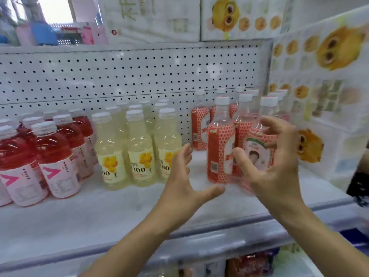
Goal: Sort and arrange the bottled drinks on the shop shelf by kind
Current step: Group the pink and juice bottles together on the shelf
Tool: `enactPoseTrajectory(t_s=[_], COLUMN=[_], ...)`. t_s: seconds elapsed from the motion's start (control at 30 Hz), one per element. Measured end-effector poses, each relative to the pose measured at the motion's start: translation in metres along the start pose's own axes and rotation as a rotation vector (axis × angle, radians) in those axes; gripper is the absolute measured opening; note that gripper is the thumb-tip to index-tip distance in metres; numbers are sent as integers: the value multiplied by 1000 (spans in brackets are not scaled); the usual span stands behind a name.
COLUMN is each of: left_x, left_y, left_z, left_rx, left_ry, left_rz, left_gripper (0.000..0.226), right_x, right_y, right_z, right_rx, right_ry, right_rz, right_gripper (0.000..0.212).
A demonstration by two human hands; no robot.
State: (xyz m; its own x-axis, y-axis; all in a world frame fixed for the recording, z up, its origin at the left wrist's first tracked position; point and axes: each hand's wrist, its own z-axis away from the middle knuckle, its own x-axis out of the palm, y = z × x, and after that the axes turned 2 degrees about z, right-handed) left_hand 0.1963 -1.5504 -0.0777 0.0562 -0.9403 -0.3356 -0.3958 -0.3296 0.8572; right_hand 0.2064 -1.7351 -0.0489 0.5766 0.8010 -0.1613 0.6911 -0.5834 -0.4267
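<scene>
You are reaching both hands out over the white shelf (pixel 99 216). Your left hand (pixel 179 176) is hanging in the gap between the yellow drinks (pixel 139 152) and the spotty red bottles (pixel 220 148). Its fingers (pixel 184 154) are lying straight and close together, its thumb is sticking out sideways, and it is holding nothing. Your right hand (pixel 279 166) is curving round the picture bottle (pixel 257 152), which is standing at the front near the right end of the shelf. Its fingers (pixel 273 124) are bending apart over the far side of that bottle, and its thumb is sitting in front. The bottle is looking blurry, so nobody can tell if you are squeezing it or only cupping it. The red drinks (pixel 54 154) are standing in a bunch at the left, the yellow drinks in the middle, and the spotty red bottles at the right. A back wall (pixel 119 76) full of little holes is running behind them. Boxes (pixel 337 50) with fuzzy yellow faces are sitting on the right.
</scene>
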Motion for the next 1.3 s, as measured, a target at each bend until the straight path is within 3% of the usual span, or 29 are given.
enactPoseTrajectory(t_s=[0.1,0.23,0.4,0.53,0.63,0.73,0.87,1.13,1.3], left_x=[24,57,72,76,73,68,65,34,12], left_y=[4,14,11,13,12,16,20,29,33], left_z=[-31,-56,-63,-63,-68,-70,-67,-41,-27], left_rx=[-87,-131,-180,-197,-189,-158,-145,-194,-260], left_ry=[36,120,282,308,297,263,229,299,326], left_rz=[43,53,10,-21,-78,-155,-228,-406,-427], left_gripper=[122,118,109,101,89,79,76,101,106], right_x=[-29,-54,-58,-53,-43,-35,-39,-86,-97], right_y=[36,86,103,87,69,59,63,80,77], right_z=[-8,-19,-34,-58,-82,-106,-115,-129,-148], right_rx=[135,362,292,207,143,77,102,182,218], right_ry=[21,-276,-381,-343,-409,-569,-579,-559,-713], right_rz=[-50,-108,-96,-118,-75,71,76,263,377], right_gripper=[85,109,94,88,83,56,33,32,28])
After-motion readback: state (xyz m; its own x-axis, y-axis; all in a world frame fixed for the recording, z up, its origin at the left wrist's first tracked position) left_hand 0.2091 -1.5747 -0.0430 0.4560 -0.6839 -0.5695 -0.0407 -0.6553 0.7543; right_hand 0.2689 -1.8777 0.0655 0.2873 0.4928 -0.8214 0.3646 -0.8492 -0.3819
